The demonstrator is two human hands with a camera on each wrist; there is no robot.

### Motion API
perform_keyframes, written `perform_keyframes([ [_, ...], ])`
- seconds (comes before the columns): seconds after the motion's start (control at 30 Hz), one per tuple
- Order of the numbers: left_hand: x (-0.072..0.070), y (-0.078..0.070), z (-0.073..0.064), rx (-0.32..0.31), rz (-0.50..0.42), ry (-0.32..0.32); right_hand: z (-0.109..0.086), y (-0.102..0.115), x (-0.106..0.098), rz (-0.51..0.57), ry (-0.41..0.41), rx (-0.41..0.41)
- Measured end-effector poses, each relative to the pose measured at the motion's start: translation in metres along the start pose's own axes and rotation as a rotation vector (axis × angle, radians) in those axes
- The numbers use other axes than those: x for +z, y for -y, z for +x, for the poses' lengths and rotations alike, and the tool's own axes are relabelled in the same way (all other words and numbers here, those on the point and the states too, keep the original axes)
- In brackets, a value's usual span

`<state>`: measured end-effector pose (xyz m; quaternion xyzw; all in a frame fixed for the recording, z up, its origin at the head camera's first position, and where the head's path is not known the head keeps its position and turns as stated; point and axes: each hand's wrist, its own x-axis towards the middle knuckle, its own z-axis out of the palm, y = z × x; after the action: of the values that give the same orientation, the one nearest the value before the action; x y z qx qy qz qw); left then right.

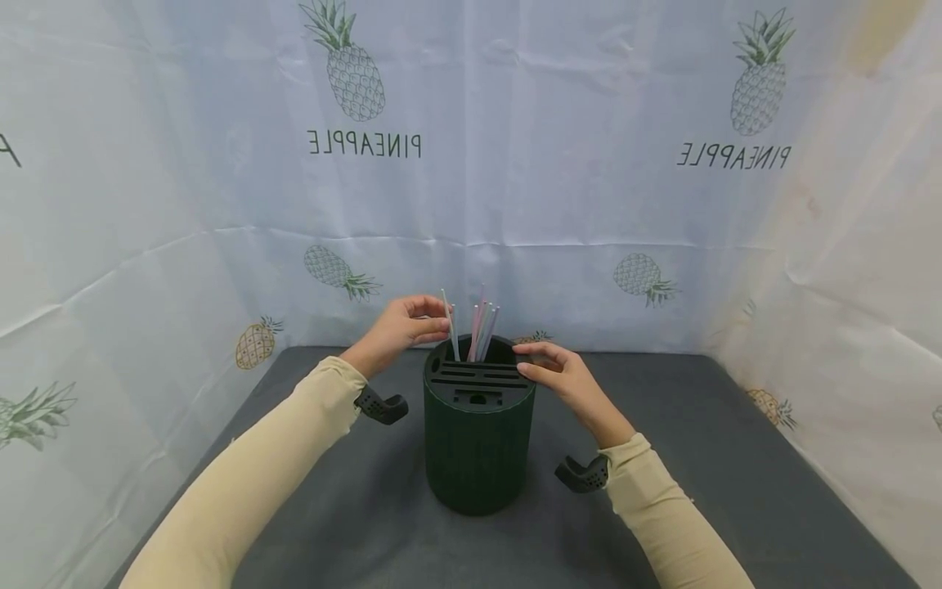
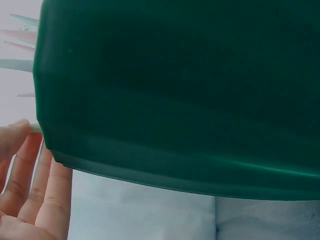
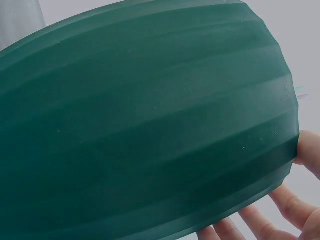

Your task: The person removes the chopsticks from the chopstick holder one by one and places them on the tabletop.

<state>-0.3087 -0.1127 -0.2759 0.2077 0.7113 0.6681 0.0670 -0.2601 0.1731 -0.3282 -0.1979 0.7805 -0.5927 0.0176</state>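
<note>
Pinching a pale straw with the left hand at the left side of the dark green holder, and touching its right rim with the loosely spread right hand, with more straws standing inside its back compartment.

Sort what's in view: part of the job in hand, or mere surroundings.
Job: left hand, pinching a thin stick; other sticks, standing in the green holder; right hand, touching its rim.

Surroundings: dark tabletop; pineapple-print curtain; black wrist devices.
</note>
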Motion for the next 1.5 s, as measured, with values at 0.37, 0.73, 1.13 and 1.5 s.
perform_keyframes([
  [0.37,-0.007,-0.039,-0.004,0.238,-0.146,-0.109,0.002,-0.001,0.002,0.008,0.003,0.007],
  [0.73,-0.056,-0.101,-0.023,0.545,-0.415,-0.347,0.000,-0.007,-0.002,0.016,-0.003,0.012],
  [1.13,-0.079,0.000,-0.038,0.010,-0.184,-0.427,-0.002,-0.007,-0.006,0.013,-0.020,-0.002],
  [1.5,-0.068,0.115,-0.047,-0.309,0.078,-0.412,0.000,-0.006,-0.001,0.014,-0.003,-0.009],
])
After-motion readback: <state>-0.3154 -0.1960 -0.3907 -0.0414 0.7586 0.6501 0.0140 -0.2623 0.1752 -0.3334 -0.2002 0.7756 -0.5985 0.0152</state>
